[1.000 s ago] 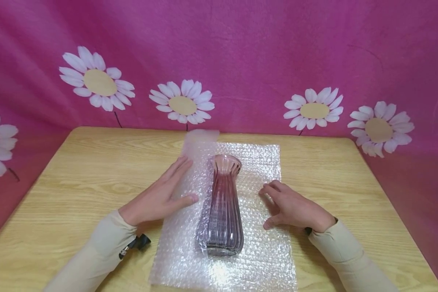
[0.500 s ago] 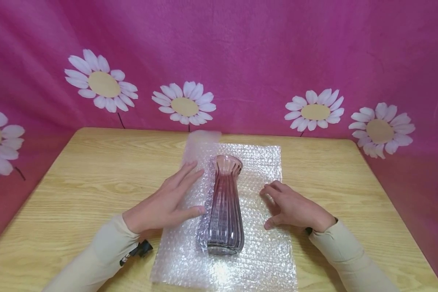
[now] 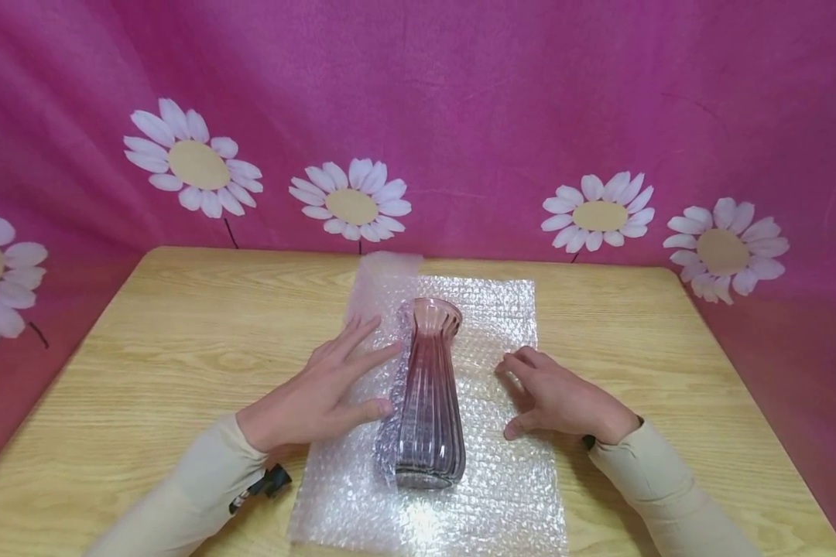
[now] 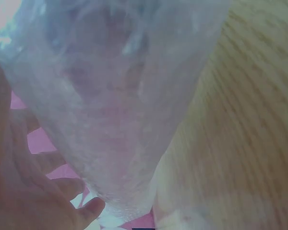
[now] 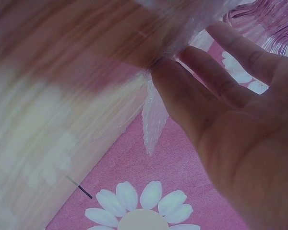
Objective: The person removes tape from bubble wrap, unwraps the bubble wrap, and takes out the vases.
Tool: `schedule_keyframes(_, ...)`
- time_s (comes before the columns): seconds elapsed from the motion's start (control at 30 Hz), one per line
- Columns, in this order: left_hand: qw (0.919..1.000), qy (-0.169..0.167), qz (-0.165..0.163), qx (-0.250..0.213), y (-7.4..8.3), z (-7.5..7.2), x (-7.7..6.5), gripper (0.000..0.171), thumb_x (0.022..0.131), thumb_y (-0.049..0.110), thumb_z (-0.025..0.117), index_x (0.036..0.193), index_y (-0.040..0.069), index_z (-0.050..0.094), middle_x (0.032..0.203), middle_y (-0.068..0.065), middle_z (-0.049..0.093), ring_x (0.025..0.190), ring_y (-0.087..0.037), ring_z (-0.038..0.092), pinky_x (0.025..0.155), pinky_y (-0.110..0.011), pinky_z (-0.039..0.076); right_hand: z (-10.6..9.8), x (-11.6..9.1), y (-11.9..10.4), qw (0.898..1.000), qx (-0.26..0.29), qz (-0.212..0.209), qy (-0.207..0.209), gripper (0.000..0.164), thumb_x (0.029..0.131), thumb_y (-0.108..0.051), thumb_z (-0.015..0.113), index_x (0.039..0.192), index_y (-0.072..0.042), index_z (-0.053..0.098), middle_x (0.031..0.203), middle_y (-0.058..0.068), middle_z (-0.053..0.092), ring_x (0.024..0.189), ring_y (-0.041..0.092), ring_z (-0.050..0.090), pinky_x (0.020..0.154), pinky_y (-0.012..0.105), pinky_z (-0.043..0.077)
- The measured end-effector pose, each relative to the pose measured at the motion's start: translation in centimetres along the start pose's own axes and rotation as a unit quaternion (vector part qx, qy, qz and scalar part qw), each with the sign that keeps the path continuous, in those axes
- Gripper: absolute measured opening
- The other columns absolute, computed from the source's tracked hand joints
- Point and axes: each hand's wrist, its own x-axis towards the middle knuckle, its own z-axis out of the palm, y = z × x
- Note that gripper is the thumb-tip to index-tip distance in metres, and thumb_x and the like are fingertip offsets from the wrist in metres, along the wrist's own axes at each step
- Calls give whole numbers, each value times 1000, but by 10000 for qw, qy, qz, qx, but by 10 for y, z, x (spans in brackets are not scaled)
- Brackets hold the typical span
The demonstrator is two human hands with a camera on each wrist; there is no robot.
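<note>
A ribbed glass vase (image 3: 430,394), pink at the mouth and grey-purple at the base, lies on a sheet of bubble wrap (image 3: 501,495). Its mouth points to the far side of the table. My left hand (image 3: 320,391) is spread over the left part of the wrap, fingers straight, with the thumb close to the vase's side. In the left wrist view the wrap (image 4: 115,105) fills the middle, beside my fingers. To the right of the vase, my right hand (image 3: 564,394) rests its slightly bent fingertips on the wrap near its right edge, apart from the glass.
The wood-grain table (image 3: 181,333) runs back to a pink cloth (image 3: 474,116) printed with white daisies. Similar cloth hangs on both sides. The wrap's far left corner (image 3: 390,264) reaches close to the back edge. A small black device (image 3: 272,481) sits at my left wrist.
My left hand has slid a little right and nearer to me, bringing its fingers closer to the vase. The right hand, vase and wrap look almost unchanged.
</note>
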Motion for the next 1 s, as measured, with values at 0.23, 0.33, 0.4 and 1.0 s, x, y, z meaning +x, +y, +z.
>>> schedule_keyframes(0.23, 10000, -22, -64, 45, -2, 4, -1, 72, 100, 56, 59, 163, 35, 31, 177, -8, 7, 164, -41, 2, 125, -74, 17, 1, 0, 0, 10000, 20, 15, 10, 85, 70, -48, 89, 138, -8, 57, 133, 11, 56, 108, 19, 55, 96, 44, 57)
schedule_keyframes(0.33, 9999, -22, -86, 54, -2, 5, -2, 73, 100, 56, 60, 163, 34, 31, 177, -8, 7, 164, -40, 2, 126, -73, 17, 0, 0, -1, 10000, 37, 16, -1, 84, 71, -48, 89, 138, -8, 57, 134, 12, 56, 109, 19, 55, 97, 45, 57)
schedule_keyframes(0.4, 9999, -11, -77, 73, -2, 5, -2, 74, 99, 56, 61, 163, 32, 32, 177, -9, 8, 164, -40, 2, 126, -72, 18, 0, 0, -1, 10000, 41, 30, 5, 85, 71, -48, 89, 138, -8, 57, 135, 12, 56, 111, 20, 56, 98, 46, 57)
schedule_keyframes(1.0, 9998, 73, -7, 207, -6, 7, -2, 75, 99, 56, 62, 162, 28, 35, 176, -12, 9, 163, -42, 6, 126, -71, 20, 1, 0, -1, 10000, -28, -6, 56, 84, 70, -48, 90, 137, -8, 58, 133, 12, 57, 110, 19, 56, 98, 45, 57)
